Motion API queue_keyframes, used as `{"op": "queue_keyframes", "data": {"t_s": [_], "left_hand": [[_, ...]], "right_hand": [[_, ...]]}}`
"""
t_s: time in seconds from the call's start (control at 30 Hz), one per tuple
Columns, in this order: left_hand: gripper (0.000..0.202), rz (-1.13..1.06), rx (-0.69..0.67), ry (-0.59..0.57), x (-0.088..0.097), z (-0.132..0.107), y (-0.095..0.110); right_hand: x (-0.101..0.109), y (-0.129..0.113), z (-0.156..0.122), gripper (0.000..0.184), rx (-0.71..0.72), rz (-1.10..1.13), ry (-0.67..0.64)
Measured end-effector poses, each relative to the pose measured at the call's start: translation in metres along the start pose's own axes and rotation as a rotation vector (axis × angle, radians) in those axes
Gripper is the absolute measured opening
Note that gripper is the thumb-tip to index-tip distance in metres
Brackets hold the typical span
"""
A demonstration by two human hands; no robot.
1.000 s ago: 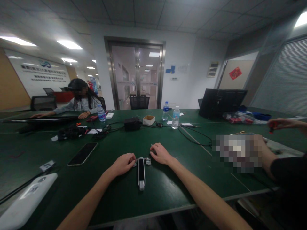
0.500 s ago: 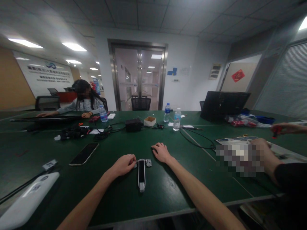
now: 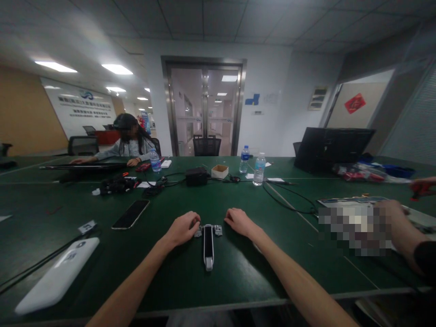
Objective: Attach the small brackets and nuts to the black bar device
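A slim device with a white frame and a black face [image 3: 208, 245] lies lengthwise on the green table in front of me. Small silvery metal pieces [image 3: 218, 230] stick out on both sides of its far end. My left hand [image 3: 183, 227] rests on the table at the left metal piece, its fingers loosely bent, with nothing visible in them; whether they touch the piece I cannot tell. To the right of the device, a little apart from it, my right hand [image 3: 239, 222] lies palm down on the table, fingers slightly curved and holding nothing.
A black phone [image 3: 131, 214] and a white power bank-like slab [image 3: 59, 274] lie on the left. Further back are a black box [image 3: 197, 176], a small open carton [image 3: 220, 171], bottles [image 3: 259, 170] and cables. A co-worker's hand [image 3: 391, 218] works at the right; another person sits across.
My view has turned slightly left, so the scene shifts right. My right hand's fingers have drawn in a little, and my left hand has lifted slightly by the metal piece. The device stays put.
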State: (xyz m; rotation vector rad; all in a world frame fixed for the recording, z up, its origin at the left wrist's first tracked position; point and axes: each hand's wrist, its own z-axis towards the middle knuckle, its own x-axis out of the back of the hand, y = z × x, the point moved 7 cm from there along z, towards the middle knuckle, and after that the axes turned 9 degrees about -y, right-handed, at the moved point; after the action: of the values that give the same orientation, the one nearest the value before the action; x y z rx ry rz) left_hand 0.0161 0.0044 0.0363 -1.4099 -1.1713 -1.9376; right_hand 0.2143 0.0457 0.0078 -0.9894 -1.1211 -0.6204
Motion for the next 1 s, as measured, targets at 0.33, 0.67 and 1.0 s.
{"op": "queue_keyframes", "data": {"t_s": [0.33, 0.67, 1.0], "left_hand": [[0.017, -0.027, -0.181, 0.104, 0.002, -0.005, 0.023], [0.012, -0.096, -0.228, 0.114, -0.001, -0.004, 0.022], [0.014, -0.086, -0.229, 0.114, 0.001, -0.004, 0.018]], "right_hand": [[0.007, -0.063, -0.015, 0.012, 0.309, 0.447, 0.172], [-0.003, -0.070, -0.014, 0.009, 0.262, 0.734, 0.172], [-0.004, -0.069, -0.013, 0.015, 0.279, 0.674, 0.149]]}}
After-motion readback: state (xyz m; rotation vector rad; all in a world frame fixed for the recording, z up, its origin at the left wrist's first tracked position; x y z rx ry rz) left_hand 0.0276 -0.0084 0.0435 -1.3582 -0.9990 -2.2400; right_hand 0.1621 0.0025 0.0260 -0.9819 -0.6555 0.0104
